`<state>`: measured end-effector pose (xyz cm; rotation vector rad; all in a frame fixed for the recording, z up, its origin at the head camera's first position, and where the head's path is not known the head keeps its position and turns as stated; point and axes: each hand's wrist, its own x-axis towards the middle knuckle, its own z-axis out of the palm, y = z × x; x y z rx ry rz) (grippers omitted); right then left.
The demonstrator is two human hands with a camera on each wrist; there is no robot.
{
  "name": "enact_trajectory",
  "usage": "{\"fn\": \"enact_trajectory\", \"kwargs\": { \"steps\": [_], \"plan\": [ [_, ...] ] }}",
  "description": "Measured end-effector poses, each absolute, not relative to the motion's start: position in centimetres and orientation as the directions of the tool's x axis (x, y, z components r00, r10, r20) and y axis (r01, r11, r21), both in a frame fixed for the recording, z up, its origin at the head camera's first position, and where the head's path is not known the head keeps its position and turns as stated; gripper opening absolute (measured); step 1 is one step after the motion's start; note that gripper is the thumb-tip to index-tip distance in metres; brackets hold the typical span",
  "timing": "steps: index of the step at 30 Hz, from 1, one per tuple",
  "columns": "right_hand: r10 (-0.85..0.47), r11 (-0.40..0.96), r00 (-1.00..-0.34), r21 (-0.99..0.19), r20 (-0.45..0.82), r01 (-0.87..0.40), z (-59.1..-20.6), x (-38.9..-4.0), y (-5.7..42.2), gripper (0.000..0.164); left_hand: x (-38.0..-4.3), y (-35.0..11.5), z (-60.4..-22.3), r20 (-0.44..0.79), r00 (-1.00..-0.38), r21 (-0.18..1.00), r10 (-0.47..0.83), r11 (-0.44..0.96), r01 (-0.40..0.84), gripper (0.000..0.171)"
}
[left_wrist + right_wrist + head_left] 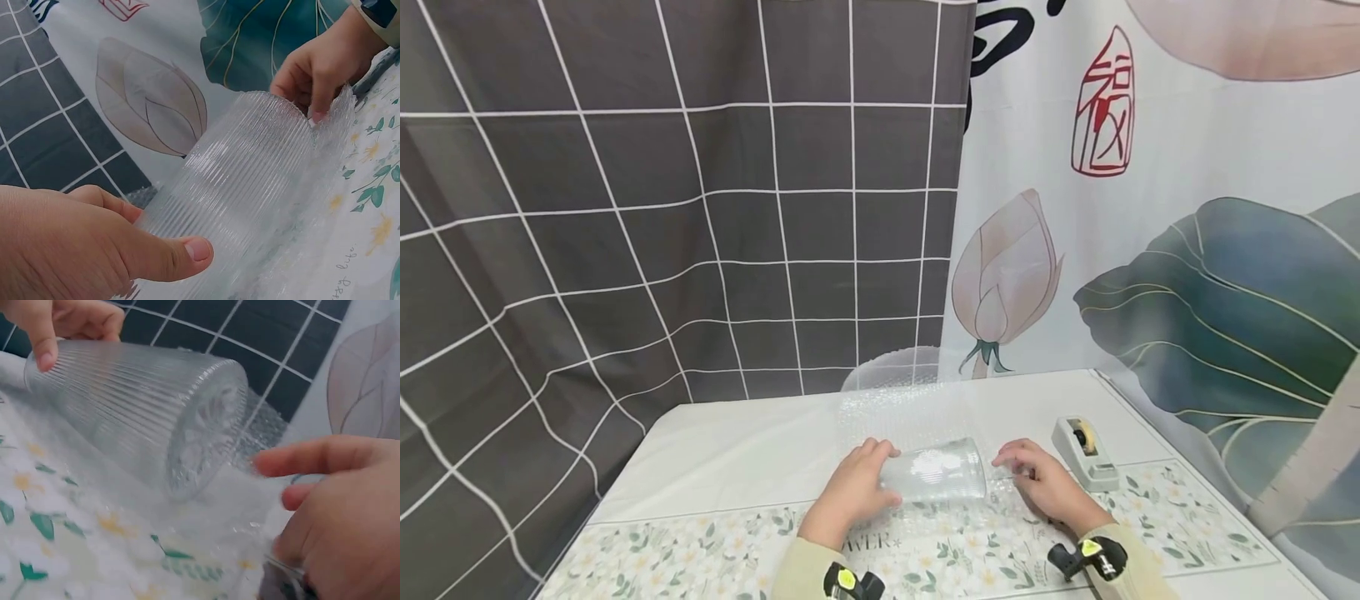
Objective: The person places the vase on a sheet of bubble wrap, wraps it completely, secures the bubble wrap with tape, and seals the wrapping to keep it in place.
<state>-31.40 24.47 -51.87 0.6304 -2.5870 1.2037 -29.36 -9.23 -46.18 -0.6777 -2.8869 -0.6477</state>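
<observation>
A clear ribbed glass vase (936, 472) lies on its side on a sheet of bubble wrap (880, 417). Its thick patterned base (206, 434) faces right. My left hand (853, 483) grips the vase at its left end, thumb on the near side and fingers on the far side. Just past the base, my right hand (1045, 479) has its fingers bent and pinches the edge of the bubble wrap. In the right wrist view the right index finger (300, 457) stays apart from the glass. Part of the right fingertips' hold is hidden.
A tape dispenser (1086, 454) with a yellowish roll stands right of my right hand. Beneath the wrap lies a flower-printed cloth (700, 550) on the white table (760, 442). A dark gridded curtain (805, 225) and a lotus-printed curtain (1150, 250) hang behind.
</observation>
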Motion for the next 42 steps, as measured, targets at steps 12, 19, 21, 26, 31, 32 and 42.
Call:
{"fn": "enact_trajectory", "kwargs": {
  "steps": [12,19,21,26,31,32,42],
  "plan": [
    [-0.478,0.521,-0.843,-0.694,0.245,-0.497,-51.4,-30.2,25.8,0.022,-29.3,-9.1,-46.3,0.171,-0.902,0.396,0.395,0.811,0.430,0.059],
    [-0.441,0.511,-0.843,-0.687,0.307,-0.517,-51.7,-30.0,25.5,0.016,-29.0,-9.1,-46.0,0.177,-0.901,0.409,0.395,0.803,0.433,0.059],
    [-0.435,0.488,-0.845,-0.707,0.312,-0.512,-51.8,-30.0,25.4,0.014,-28.9,-9.1,-45.9,0.174,-0.904,0.412,0.391,0.804,0.428,0.059],
    [-0.427,0.396,-0.851,-0.783,0.306,-0.480,-52.0,-30.0,25.5,0.007,-28.9,-9.1,-46.0,0.165,-0.908,0.417,0.386,0.807,0.419,0.060],
    [-0.437,0.319,-0.846,-0.827,0.305,-0.463,-52.3,-30.1,25.6,0.007,-29.0,-9.1,-46.3,0.159,-0.911,0.422,0.380,0.808,0.411,0.062],
    [-0.437,0.313,-0.847,-0.831,0.304,-0.460,-52.3,-30.1,25.6,0.009,-29.1,-9.1,-46.4,0.161,-0.911,0.423,0.379,0.807,0.411,0.062],
    [-0.437,0.274,-0.863,-0.877,0.252,-0.395,-52.0,-30.1,25.5,0.008,-29.3,-9.3,-46.4,0.182,-0.893,0.438,0.412,0.779,0.449,0.085]
  ]
}}
